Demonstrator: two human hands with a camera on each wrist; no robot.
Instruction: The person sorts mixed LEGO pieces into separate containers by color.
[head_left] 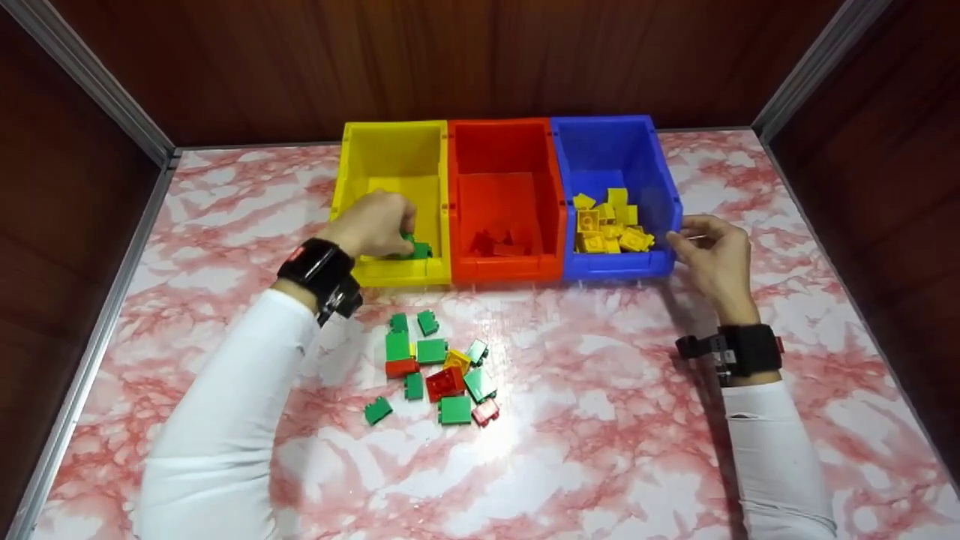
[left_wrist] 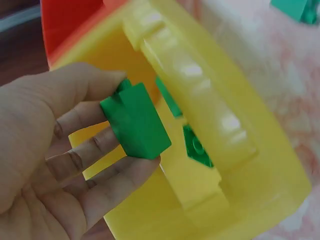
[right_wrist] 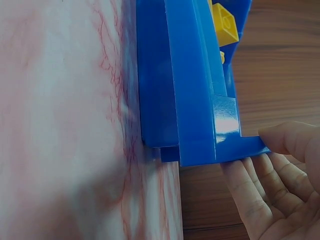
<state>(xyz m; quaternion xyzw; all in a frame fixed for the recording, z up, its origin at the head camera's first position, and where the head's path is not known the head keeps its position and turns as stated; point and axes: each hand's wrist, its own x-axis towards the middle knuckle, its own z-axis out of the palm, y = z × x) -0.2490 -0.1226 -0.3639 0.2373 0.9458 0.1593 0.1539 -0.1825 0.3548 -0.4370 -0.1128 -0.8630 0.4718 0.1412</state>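
While the left hand (head_left: 379, 223) pinches a green brick (left_wrist: 137, 122), the right hand (head_left: 714, 256) grips a blue bin (head_left: 619, 265) near the far edge of the marbled desk (head_left: 600, 450), between brown walls (head_left: 480, 60).

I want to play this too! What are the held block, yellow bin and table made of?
Held block: likely plastic, smooth and satin, with crisp edges and a moulded stud.
Yellow bin: probably plastic, glossy; white glints line its rim.
Table: shiny top, bright glare; its pink-and-white marbling could be stone or a printed sheet.
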